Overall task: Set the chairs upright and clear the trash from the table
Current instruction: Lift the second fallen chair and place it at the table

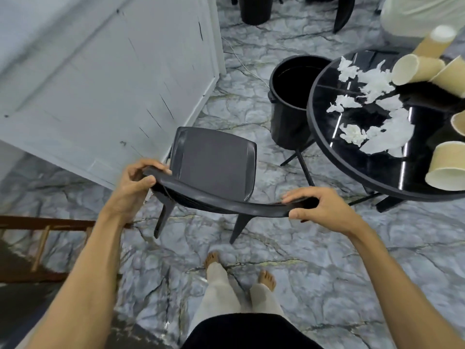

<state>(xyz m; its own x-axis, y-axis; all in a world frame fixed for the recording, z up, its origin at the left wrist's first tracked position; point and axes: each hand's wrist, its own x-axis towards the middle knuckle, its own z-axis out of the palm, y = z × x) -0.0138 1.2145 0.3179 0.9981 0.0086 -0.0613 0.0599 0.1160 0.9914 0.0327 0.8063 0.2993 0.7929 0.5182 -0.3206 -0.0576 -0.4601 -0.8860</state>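
Note:
A dark grey chair [214, 162] stands upright on the marble floor in front of me, its seat facing up. My left hand [137, 181] grips the left end of its curved backrest and my right hand [319, 206] grips the right end. To the right is a round black glossy table [327, 147]. On it lie torn white tissue pieces [372, 84] and several tan paper cups [445, 167], most of them tipped on their sides.
A black bin [289, 96] stands open on the floor just left of the table. A white panelled wall [100, 84] runs behind the chair. A wooden frame [42, 238] sits at the lower left. Another black chair leg [342, 13] and a second bin [254, 8] are at the top.

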